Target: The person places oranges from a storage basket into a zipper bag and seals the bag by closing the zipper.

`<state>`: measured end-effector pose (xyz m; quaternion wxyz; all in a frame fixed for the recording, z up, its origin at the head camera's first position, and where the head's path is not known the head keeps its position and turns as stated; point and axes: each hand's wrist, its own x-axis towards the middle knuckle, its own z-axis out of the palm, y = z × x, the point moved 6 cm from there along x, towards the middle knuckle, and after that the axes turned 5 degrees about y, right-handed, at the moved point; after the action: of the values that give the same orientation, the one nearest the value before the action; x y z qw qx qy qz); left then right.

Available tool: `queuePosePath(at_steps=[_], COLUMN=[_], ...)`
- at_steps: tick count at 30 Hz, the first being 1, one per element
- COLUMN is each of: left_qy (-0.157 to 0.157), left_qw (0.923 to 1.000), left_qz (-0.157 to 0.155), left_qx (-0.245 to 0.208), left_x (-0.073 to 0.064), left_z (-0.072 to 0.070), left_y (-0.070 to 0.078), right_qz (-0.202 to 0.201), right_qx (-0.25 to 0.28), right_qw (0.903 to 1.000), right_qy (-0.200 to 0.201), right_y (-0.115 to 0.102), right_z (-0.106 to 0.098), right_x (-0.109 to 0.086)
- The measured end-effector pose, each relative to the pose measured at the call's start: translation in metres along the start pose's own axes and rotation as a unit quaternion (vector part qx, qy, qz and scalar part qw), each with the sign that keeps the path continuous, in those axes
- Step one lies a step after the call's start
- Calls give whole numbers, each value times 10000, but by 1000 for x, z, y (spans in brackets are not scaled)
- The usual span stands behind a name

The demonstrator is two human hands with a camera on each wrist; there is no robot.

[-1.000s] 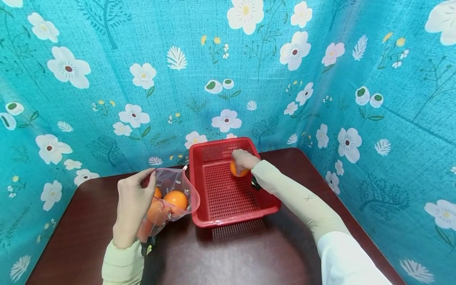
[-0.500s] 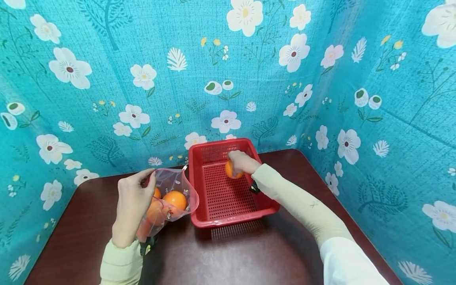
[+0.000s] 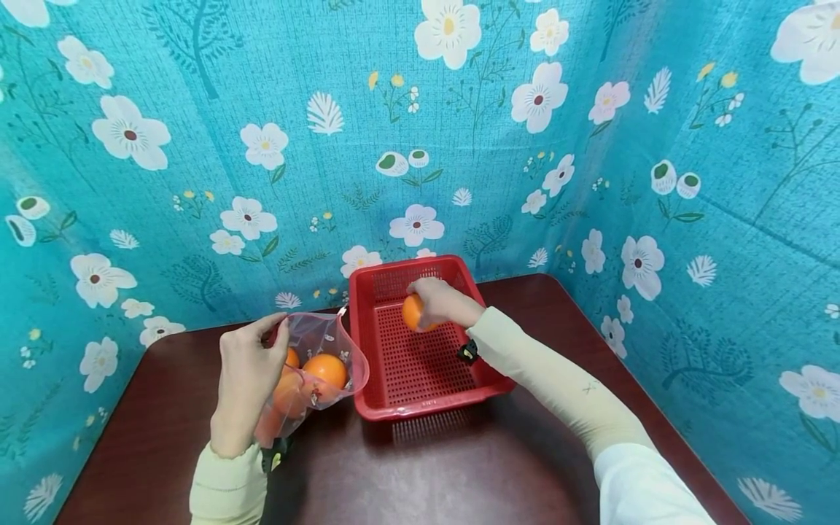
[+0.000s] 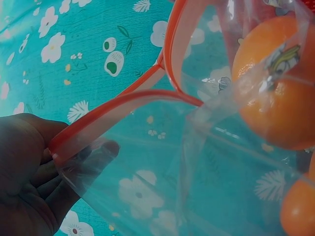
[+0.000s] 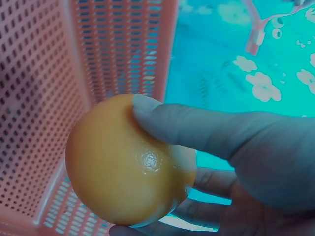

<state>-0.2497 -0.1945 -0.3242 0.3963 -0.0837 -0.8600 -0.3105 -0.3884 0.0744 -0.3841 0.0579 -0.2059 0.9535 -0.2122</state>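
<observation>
My right hand [image 3: 438,300] grips an orange [image 3: 413,312] above the red perforated basket [image 3: 429,403]. In the right wrist view the thumb lies over the orange [image 5: 123,162] and the fingers curl under it. My left hand [image 3: 252,368] pinches the pink-edged mouth of a clear zip bag [image 3: 359,368], which gapes toward the basket. Several oranges sit inside the bag, one orange [image 3: 326,370] near its mouth. In the left wrist view the thumb and fingers pinch the bag's rim [image 4: 74,140] at one corner, and an orange [image 4: 280,83] shows through the film.
Basket and bag stand side by side on a dark reddish-brown table [image 3: 472,467]. A blue floral cloth [image 3: 341,182] hangs close behind the table and along its right side. A zip slider [image 3: 342,311] sits at the bag's upper corner, beside the basket's left rim.
My right hand has moved left within the basket and lifted slightly, carrying the orange with it. The left hand and the bag stay nearly where they were.
</observation>
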Motion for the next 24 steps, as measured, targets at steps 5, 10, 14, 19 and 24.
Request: queuePosePath(at_steps=[5,10,14,19,24], left_qy=[23,17,28,39,-9], left_qw=[10000,9999,9999,9999,9998], left_qz=[-28,-91,-106,-128,-201], left_qx=[-43,-54,-70,-60,-39], left_x=[0,-2,-2,-1,-3], left_z=[0,0,0,-2,-3], left_y=[-1,-2,-2,-2,-2], right_qz=[-72,-97,-239,-458,-659], right_qx=[204,448,576,676,812], right_qw=[9996,9983,9971,9945,9912], right_qy=[184,351,430,651,814], right_y=[-11,-19,-24,-32,-40], right_z=[-6,-11,-13,-17,-18], right_x=[-8,-13,-17,-22,-26])
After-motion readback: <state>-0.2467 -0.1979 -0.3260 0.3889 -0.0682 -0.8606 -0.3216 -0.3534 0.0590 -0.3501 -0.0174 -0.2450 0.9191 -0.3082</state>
